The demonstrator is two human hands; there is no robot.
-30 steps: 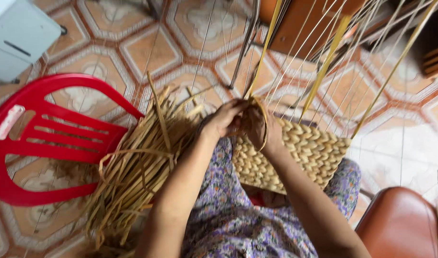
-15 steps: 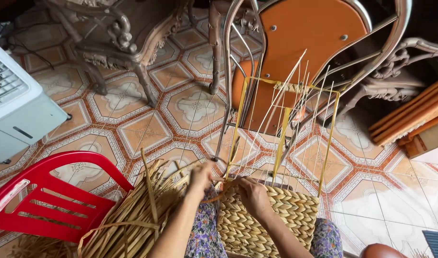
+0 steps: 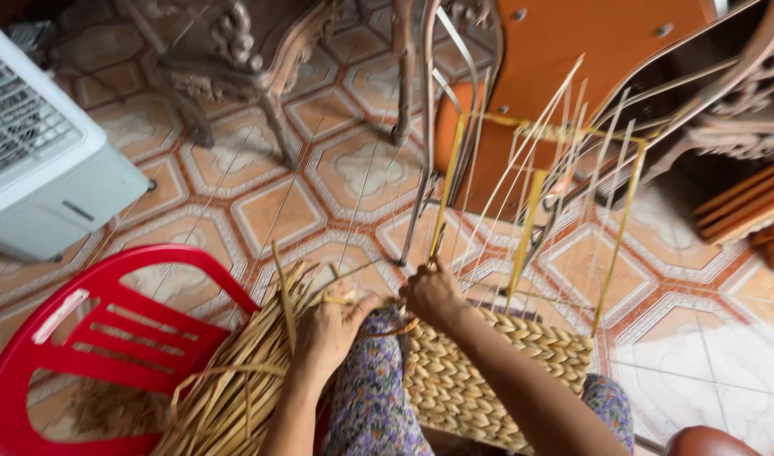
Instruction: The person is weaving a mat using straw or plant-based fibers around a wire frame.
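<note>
Straw-coloured woven basket (image 3: pixel 488 371) rests on the person's lap, part finished: plaited wall at the bottom, bare yellow frame (image 3: pixel 535 181) and thin upright strands rising above it. Left hand (image 3: pixel 332 325) is closed around a dried fibre strand (image 3: pixel 378 328) at the basket's near corner, just beside the loose bundle of dried reeds (image 3: pixel 235 384) lying to the left over the red plastic chair (image 3: pixel 92 338). Right hand (image 3: pixel 433 291) is pinched shut at the top edge of the weave, at the foot of a frame post; what exactly its fingers grip is hidden.

Risks, judged from this layout:
- Uprights are thin and fanned unevenly; a hard pull on the strand could bend one or drag it out of spacing.
- Strand looks dry; a sharp turn at the corner could crack it.
- Basket sits on the lap only; a sideways tug could tip it toward the tiled floor (image 3: pixel 319 186).
- Slack at the corner would leave a gap in the row.
</note>
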